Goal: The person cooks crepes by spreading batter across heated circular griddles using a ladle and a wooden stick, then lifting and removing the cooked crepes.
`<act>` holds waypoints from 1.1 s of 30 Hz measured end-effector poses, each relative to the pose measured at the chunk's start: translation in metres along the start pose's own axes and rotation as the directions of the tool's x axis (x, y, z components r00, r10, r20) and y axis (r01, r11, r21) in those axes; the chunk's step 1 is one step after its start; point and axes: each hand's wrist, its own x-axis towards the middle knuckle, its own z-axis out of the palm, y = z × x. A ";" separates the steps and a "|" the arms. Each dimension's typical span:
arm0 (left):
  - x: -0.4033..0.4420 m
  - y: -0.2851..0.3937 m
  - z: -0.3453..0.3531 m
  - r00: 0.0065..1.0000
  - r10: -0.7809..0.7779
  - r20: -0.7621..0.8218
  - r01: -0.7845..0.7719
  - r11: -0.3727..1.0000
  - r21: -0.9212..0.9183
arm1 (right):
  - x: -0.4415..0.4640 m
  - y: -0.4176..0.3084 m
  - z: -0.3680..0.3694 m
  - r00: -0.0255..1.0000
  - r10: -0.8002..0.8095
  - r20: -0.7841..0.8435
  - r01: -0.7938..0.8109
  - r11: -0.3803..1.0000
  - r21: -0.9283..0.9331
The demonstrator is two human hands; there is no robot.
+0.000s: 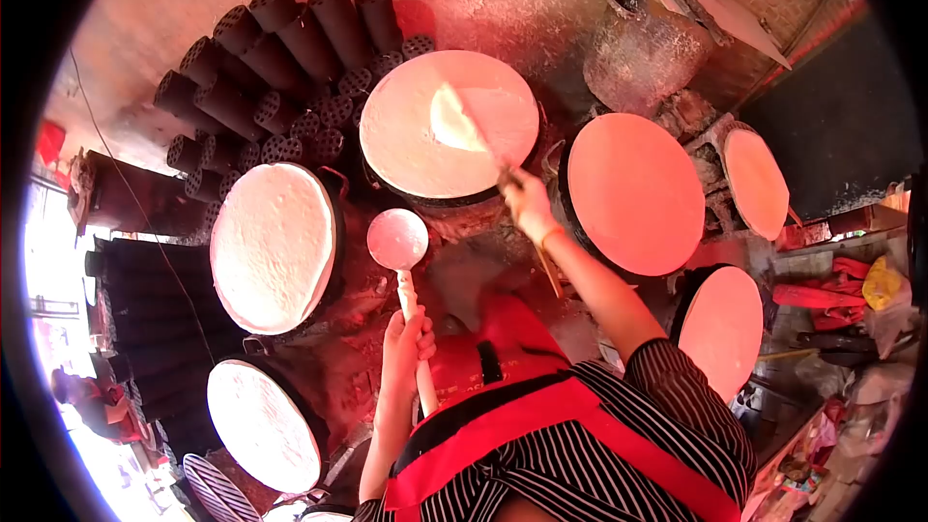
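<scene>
My left hand (408, 343) is wrapped round the pale handle of a ladle (397, 240), whose round bowl points away from me, left of centre. My right hand (527, 203) grips a long thin stick-like tool (490, 149) that reaches over the top round griddle (406, 126). A pale batter layer covers that griddle, and a brighter patch (454, 121) lies beside the tool's far end. Whether the tool touches the batter cannot be told. Left of the ladle, another griddle (274, 246) carries a pale, bumpy round sheet.
Flat reddish round griddles stand on the right (635, 195), far right (757, 182) and lower right (722, 329). One more pale round (263, 425) is at lower left. Black perforated cylinders (280, 58) are stacked at upper left. A large rough pot (646, 53) stands at upper right.
</scene>
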 end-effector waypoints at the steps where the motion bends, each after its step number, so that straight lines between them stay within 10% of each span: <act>1: -0.001 0.001 0.001 1.000 -0.012 0.004 0.012 1.000 0.006 | 0.014 -0.014 -0.009 0.997 0.035 -0.069 -0.038 0.999 -0.036; 5: 0.006 0.002 0.009 0.999 -0.017 0.028 0.016 0.999 0.034 | 0.016 -0.066 -0.032 0.965 0.250 0.084 -0.241 0.965 -0.102; 8: 0.030 0.013 0.008 0.999 0.037 0.025 -0.040 0.989 0.140 | -0.021 -0.006 -0.039 0.958 0.048 0.281 -0.079 0.992 0.101; 10: 0.055 0.028 0.004 0.995 0.093 0.045 -0.101 0.966 0.239 | -0.078 -0.048 -0.057 0.895 0.267 0.358 -0.333 0.933 0.137; 13: 0.100 0.053 0.013 0.979 0.195 0.067 -0.205 0.890 0.407 | -0.106 -0.003 -0.064 0.995 -0.032 0.089 0.036 0.999 -0.041; 17: 0.161 0.049 0.050 0.962 0.261 -0.078 -0.199 0.869 0.454 | -0.110 0.029 -0.015 0.970 0.234 -0.066 -0.192 0.904 0.382; 19: 0.176 0.035 0.073 0.968 0.209 -0.138 -0.139 0.906 0.399 | -0.127 -0.040 0.000 0.841 0.503 0.200 -0.538 0.733 0.417; 20: 0.185 0.030 0.081 0.961 0.172 -0.215 -0.080 0.922 0.380 | -0.124 -0.031 0.006 0.801 0.525 0.287 -0.598 0.680 0.425; 23: 0.185 0.048 0.056 0.962 -0.049 0.269 0.068 0.996 -0.063 | -0.118 -0.047 -0.003 0.727 0.545 0.418 -0.686 0.603 0.407; 25: 0.120 0.080 0.071 0.991 -0.049 0.124 0.077 0.970 -0.232 | -0.105 -0.074 -0.029 0.729 0.543 0.417 -0.683 0.618 0.389; 27: 0.068 0.096 0.068 0.932 -0.081 0.354 0.229 0.887 -0.400 | -0.071 -0.094 -0.053 0.813 0.554 0.180 -0.575 0.713 0.402; 29: 0.056 0.096 0.064 0.961 -0.073 0.267 0.150 0.948 -0.280 | -0.020 -0.075 -0.083 0.885 0.451 0.118 -0.465 0.832 0.302; 30: 0.053 0.098 0.063 0.971 -0.103 0.218 0.161 0.949 -0.271 | -0.007 -0.017 -0.080 0.992 -0.115 0.042 0.121 0.976 -0.179; 33: 0.052 0.094 0.057 0.980 -0.163 0.110 0.188 0.942 -0.278 | -0.096 -0.065 -0.071 0.965 0.056 0.255 0.102 0.818 -0.566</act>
